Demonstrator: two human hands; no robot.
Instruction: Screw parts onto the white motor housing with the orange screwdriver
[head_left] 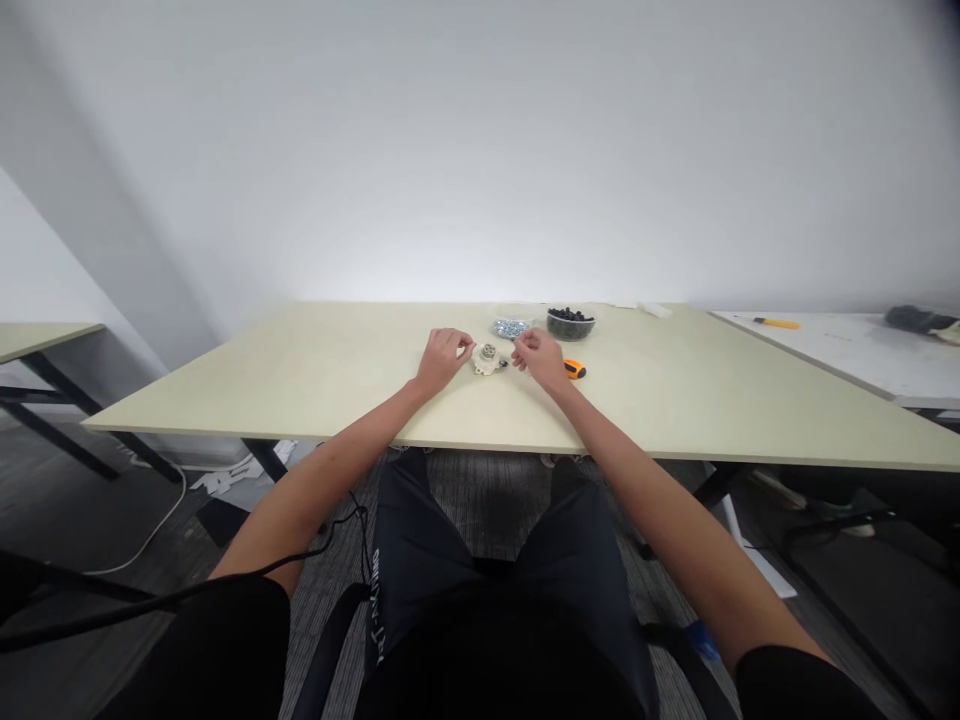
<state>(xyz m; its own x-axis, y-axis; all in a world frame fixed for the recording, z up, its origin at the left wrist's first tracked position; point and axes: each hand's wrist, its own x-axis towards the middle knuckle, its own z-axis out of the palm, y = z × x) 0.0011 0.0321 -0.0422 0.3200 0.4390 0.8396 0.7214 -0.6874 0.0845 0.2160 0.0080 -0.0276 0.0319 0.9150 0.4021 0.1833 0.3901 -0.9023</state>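
A small cream-coloured mechanical part (487, 360) with a round geared or slotted piece on top lies on the table between my hands. My left hand (445, 357) is at its left edge, thumb and forefinger pinched together; what they hold, if anything, is too small to make out. On the other side, my right hand (537, 356) hovers with curled fingers pressed together, and their contents are hidden. A small dark piece (503, 364) sits at the right edge of the cream part. Beside my right wrist lies a tool with an orange and black handle (574, 369), partly covered.
Behind my right hand stand a clear container of small silvery pieces (511, 328) and a clear bowl of black pieces (570, 324). The pale table (337, 380) reaches to the wall. An orange-handled tool (778, 323) lies on the white side table (847, 350).
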